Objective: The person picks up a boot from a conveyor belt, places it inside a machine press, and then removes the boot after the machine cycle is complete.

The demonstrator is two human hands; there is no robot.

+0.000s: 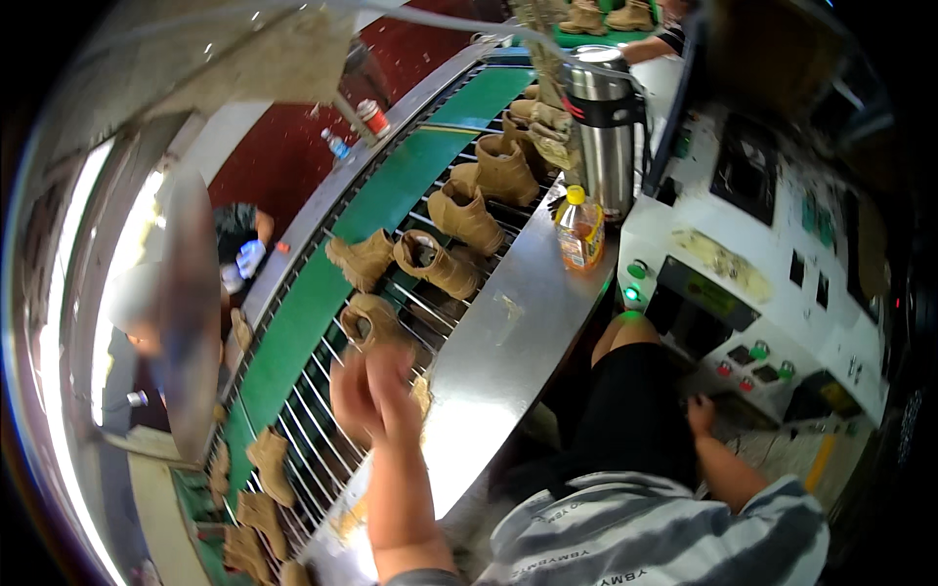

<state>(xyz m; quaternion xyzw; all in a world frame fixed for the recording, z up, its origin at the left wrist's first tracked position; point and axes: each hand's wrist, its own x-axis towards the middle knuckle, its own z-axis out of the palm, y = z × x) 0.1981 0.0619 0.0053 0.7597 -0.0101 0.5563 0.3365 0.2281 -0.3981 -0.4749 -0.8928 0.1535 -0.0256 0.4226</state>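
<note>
My left hand point(376, 393) is raised over the near edge of the roller conveyor, smeared by motion, so its grip does not show clearly. Just beyond its fingers lies a tan boot point(370, 320), partly hidden by them; I cannot tell whether they touch. Farther along the rollers stand more tan boots, among them one with its opening toward me point(437, 265) and another tipped on the green belt point(361, 260). Low at my right side, my right hand point(701, 415) hangs between my leg and the white machine, its fingers mostly hidden.
A metal ledge point(498, 337) borders the conveyor. On it stand a steel flask point(601, 137) and a yellow-capped bottle point(580, 234). The white machine point(674, 234) with buttons is at right. A co-worker's gloved hand point(251, 258) is across the conveyor. Several boots point(271, 465) lie nearer left.
</note>
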